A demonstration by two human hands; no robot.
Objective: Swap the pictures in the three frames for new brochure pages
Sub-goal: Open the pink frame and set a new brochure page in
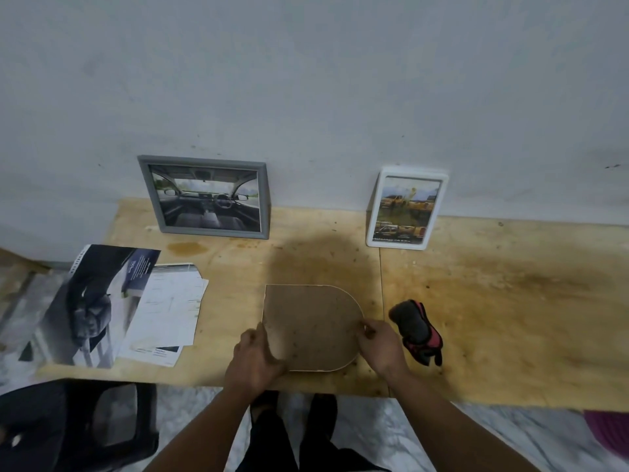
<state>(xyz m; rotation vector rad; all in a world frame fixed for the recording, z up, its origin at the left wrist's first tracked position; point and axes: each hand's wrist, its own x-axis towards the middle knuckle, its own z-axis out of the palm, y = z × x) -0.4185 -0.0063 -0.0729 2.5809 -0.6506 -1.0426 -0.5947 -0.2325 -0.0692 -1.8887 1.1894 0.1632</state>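
At the near edge of the wooden counter (510,318) lies a frame (311,327) face down, its brown backing board up, one end straight and the other rounded. The left hand (253,361) rests over the frame's near left corner with its fingers (272,361) curled onto the board, gripping that edge. The right hand (381,347) holds the rounded right edge, its fingers (369,330) pinching at the rim. Just right of that hand lies a black and red glove (417,330) on the counter. To the left, near the counter's left end, a brochure (93,306) showing a dark car lies partly over a loose white printed page (166,316). Farther back, two more frames stand leaning against the grey wall (306,80): a grey frame (206,197) at left, holding a picture of a car interior, and a white frame (405,209) with rounded corners at right, holding a picture of yellow pickup trucks. Both stand well apart from the face-down frame.
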